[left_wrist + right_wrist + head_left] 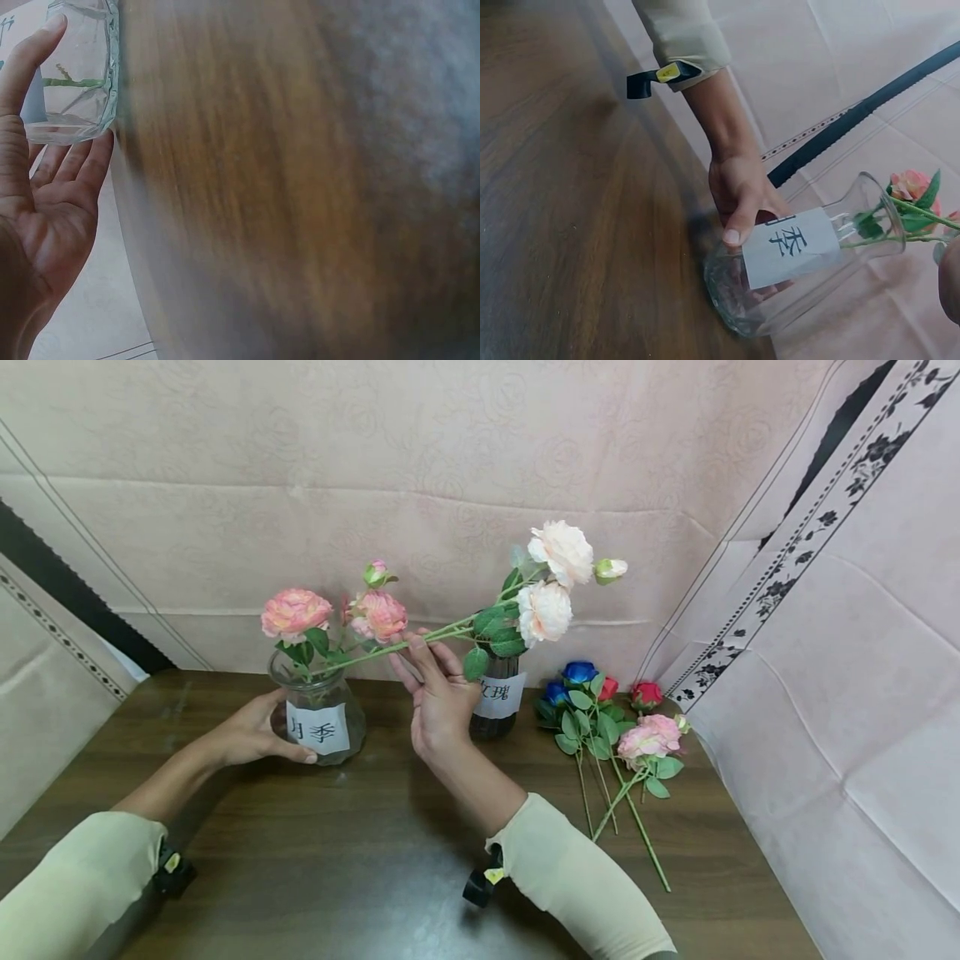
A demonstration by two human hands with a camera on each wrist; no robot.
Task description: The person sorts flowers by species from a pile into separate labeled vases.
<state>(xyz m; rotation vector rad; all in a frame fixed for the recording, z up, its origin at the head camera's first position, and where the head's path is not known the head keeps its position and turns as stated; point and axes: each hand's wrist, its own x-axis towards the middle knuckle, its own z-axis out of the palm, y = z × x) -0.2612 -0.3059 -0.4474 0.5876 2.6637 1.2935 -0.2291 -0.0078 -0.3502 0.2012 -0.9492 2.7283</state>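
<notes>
My left hand [258, 731] grips the side of a clear glass vase [357, 739] with a white handwritten label [318, 729]. The thumb lies across the front in the left wrist view. Pink peonies [296, 614] stand in this vase. My right hand [448, 706] pinches the green stem [450, 630] of a spray of cream peonies [546, 612] between thumb and fingers. The spray slants up to the right, its lower stem end at the vase's mouth [885, 210]. A green stem shows through the glass in the left wrist view.
Behind my right hand stands a dark vase [492, 727] with a white label. To its right on the brown table [360, 877] lie blue roses [580, 672], red roses [647, 695] and a pink peony [651, 737]. Pale cloth [337, 435] hangs behind.
</notes>
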